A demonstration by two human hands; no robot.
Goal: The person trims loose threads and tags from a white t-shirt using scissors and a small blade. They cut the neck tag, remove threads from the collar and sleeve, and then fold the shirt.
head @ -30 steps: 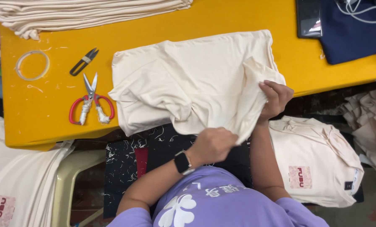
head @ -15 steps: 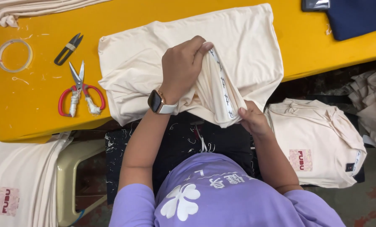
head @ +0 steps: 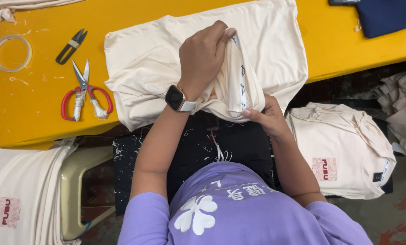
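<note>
My right hand [head: 269, 117] pinches the near edge of the cream garment [head: 166, 63] at the front of the yellow table [head: 39, 113]. My left hand [head: 203, 56], closed, grips a raised fold with the white inner tape [head: 242, 77]. Beyond lie red-handled scissors [head: 83, 93], black snips [head: 71, 45] and 1 tape roll [head: 11, 53].

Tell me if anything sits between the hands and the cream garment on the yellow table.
Nothing visible does. The left hand already grips the cream garment at its bunched neck opening, and the right hand pinches its lower edge. The scissors and thread snips lie apart to the left on the table.
</note>
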